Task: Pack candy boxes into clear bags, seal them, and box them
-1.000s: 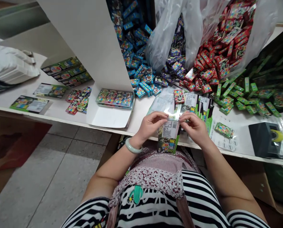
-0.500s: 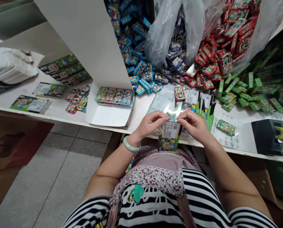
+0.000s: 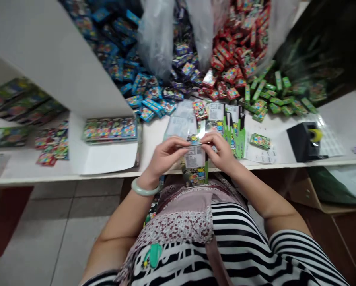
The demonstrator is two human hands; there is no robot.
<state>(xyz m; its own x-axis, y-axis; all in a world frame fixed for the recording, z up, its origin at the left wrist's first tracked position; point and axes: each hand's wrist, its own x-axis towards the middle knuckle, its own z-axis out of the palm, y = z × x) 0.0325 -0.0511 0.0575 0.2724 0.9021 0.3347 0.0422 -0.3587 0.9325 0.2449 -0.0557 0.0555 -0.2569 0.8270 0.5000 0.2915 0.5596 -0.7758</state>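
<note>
A printed packet (image 3: 195,161), black and green with a pale label panel, hangs over the table's front edge. My left hand (image 3: 169,156) pinches its upper edge near the left corner, thumb against fingers. At the right corner, my right hand (image 3: 218,151) pinches the same edge. Just beyond my fingers lie several similar flat printed packets (image 3: 216,113), fanned out, with clear plastic sleeves (image 3: 180,124) to their left. A small red box (image 3: 200,110) rests on top of these. What my fingertips press between them is partly hidden.
Heaps of small blue boxes (image 3: 152,105), purple boxes (image 3: 182,59), red boxes (image 3: 240,59) and green boxes (image 3: 267,95) cover the back. An open white carton (image 3: 112,157) with a row of small boxes (image 3: 110,129) stands left. A black tape dispenser (image 3: 300,141) sits right.
The view has swung to the right, so everything appears shifted left. Both hands keep their pinch on the packet's upper edge, with little other visible change.
</note>
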